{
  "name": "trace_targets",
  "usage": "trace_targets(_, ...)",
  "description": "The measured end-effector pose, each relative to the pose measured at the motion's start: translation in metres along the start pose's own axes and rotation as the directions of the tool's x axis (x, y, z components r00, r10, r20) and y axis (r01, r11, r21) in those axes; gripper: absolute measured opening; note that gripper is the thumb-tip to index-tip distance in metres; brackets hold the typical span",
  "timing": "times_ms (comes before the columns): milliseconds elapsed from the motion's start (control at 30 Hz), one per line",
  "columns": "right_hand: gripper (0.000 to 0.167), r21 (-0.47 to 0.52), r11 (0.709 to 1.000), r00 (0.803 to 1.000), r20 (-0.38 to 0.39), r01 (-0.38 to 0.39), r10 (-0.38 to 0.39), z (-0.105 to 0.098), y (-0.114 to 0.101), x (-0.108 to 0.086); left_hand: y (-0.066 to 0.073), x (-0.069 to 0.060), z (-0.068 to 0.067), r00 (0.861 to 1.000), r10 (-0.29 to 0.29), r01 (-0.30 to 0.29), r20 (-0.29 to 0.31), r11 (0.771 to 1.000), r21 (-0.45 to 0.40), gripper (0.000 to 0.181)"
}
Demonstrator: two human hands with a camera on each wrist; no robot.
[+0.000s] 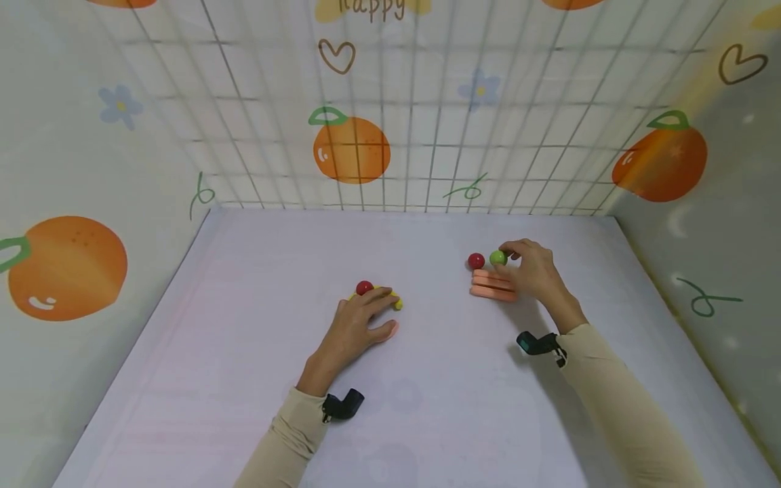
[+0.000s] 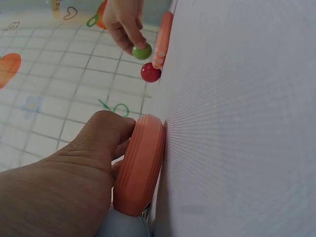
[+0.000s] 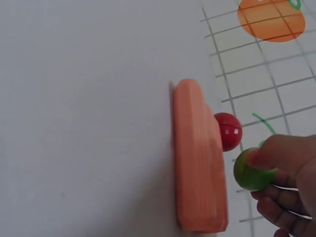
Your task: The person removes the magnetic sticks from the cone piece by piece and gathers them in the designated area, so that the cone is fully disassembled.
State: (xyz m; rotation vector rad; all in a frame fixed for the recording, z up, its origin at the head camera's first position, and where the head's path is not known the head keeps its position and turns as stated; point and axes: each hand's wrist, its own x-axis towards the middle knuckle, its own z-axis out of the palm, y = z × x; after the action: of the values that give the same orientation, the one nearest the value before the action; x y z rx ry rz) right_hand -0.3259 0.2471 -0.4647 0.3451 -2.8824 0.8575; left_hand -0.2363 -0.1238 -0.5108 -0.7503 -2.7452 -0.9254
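Observation:
My right hand (image 1: 532, 271) pinches a small green ball (image 3: 251, 170) with a seam between thumb and fingers. The green ball is just above two salmon-pink ridged bars (image 1: 493, 293) lying side by side. A glossy red ball (image 3: 229, 131) sits beside the bars, left of the green ball in the head view. My left hand (image 1: 356, 325) is low over the table, thumb and fingers bent round another salmon-pink ridged bar (image 2: 140, 168). A curved yellow piece (image 1: 398, 305) shows from under its fingers, mostly hidden. Behind the knuckles lies another red ball (image 1: 364, 287).
The pale table (image 1: 427, 407) meets a white gridded backdrop (image 1: 415, 156) printed with oranges. Printed sheets also stand at the left and right edges. Each wrist carries a small black camera (image 1: 343, 405). At the left wrist view's bottom is a pale rounded thing (image 2: 123, 224), partly cut off.

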Motion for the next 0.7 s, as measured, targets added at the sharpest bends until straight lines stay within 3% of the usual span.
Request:
trace_targets(233, 0.041, 0.006, 0.994, 0.990, 0.089, -0.113, 0.112, 0.006, 0.007, 0.008, -0.002, -0.001, 0.003, 1.000, 0.006, -0.006, -0.002, 1.000, 0.005, 0.046)
trace_targets(700, 0.042, -0.031, 0.994, 0.985, 0.134, -0.108, 0.112, 0.012, 0.007, 0.013, 0.000, 0.000, 0.000, 1.000, 0.008, -0.008, -0.013, 1.000, 0.020, 0.044)
